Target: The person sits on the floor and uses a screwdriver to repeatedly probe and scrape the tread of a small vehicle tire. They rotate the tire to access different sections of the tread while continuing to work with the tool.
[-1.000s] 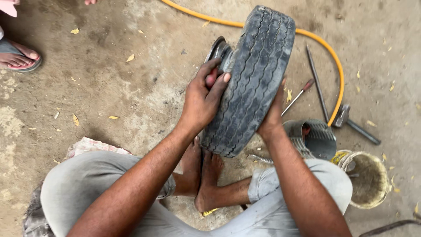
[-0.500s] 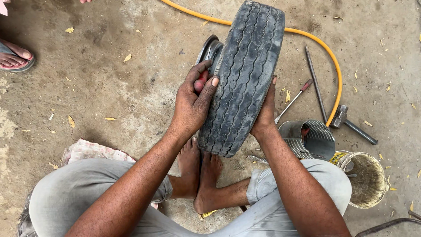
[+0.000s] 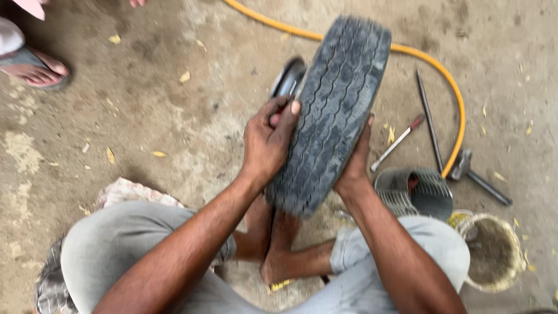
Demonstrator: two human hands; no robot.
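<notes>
— Since it stands on edge at the middle of the floor (image 3: 145,116), how would that tyre (image 3: 331,110) handle?

— Heavy and stiff, I'd judge; the ribbed tread looks grippy, not slippery or fragile. Best held at both sidewalls.

— And the hands?

— At nine o'clock of the tyre, the left hand (image 3: 268,139) curls its fingers over the tread, closed on it. At three o'clock, the right hand (image 3: 356,157) presses flat against the sidewall, fingers mostly hidden, so I cannot tell their spread.

— Anything smaller nearby?

— A yellow hose (image 3: 459,110) at one o'clock, a bucket (image 3: 494,256) at four, a screwdriver (image 3: 398,142) at three.
</notes>
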